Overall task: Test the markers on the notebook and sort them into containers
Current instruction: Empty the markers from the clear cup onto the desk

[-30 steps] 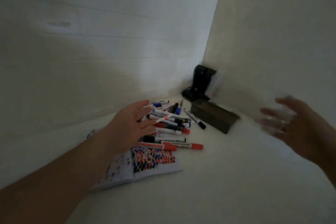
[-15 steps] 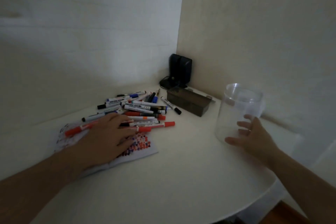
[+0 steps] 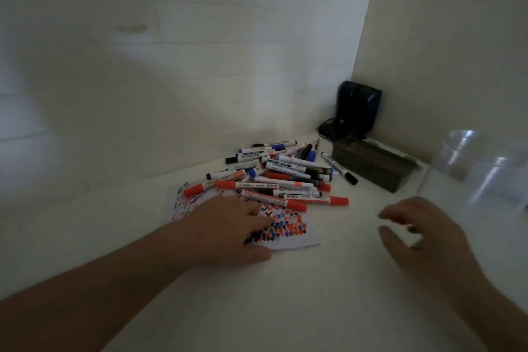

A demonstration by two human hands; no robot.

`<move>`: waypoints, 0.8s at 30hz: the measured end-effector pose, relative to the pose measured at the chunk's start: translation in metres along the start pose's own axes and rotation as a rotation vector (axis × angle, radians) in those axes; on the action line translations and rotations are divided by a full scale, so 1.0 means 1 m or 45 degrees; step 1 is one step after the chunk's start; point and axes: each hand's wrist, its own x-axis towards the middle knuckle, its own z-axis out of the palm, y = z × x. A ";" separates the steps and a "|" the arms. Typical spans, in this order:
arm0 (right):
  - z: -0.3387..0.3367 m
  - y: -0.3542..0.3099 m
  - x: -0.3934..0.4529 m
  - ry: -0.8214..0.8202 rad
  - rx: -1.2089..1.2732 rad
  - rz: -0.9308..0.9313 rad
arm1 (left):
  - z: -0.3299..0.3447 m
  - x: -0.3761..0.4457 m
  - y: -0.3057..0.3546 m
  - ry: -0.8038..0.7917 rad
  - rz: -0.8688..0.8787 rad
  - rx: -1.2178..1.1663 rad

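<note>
Markers [image 3: 281, 177], white-barrelled with red, blue and black caps, heaped loose on white bench [image 3: 328, 294], centre of view. Pile overlapping far edge of open white notebook [image 3: 288, 230], page covered in small red, blue and black test marks. One black-capped marker [image 3: 338, 168] apart at 3 o'clock of pile, just beside dark rectangular box [image 3: 374, 164]. Clear plastic jar [image 3: 480, 177], blurred, at 3 o'clock of box, near right frame edge. Black device with cord [image 3: 357, 108] in wall corner, 12 o'clock of box. Left hand [image 3: 228, 231] flat on notebook, fingers straight, pressing page, holding nothing. Right hand [image 3: 423, 234] above bench at 9 o'clock of jar, apart from it, fingers loosely curled, empty, motion-blurred.
</note>
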 end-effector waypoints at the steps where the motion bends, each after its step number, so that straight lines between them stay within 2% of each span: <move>1: 0.015 -0.012 0.011 -0.148 -0.025 -0.127 | -0.002 0.000 0.003 -0.001 0.033 0.064; 4: 0.062 -0.045 0.052 -0.535 -0.225 -0.250 | -0.001 -0.003 0.014 -0.011 0.059 0.178; 9: 0.117 -0.067 0.100 -0.803 -0.480 -0.350 | -0.002 -0.010 0.018 -0.032 0.087 0.327; 16: 0.138 -0.066 0.125 -0.834 -0.514 -0.340 | -0.010 -0.070 0.048 -0.223 0.215 0.318; 20: 0.144 -0.069 0.133 -0.818 -0.490 -0.339 | 0.004 -0.096 0.053 -0.017 0.345 0.284; 24: 0.143 -0.074 0.132 -0.806 -0.409 -0.330 | 0.022 -0.103 0.051 0.140 0.339 -0.042</move>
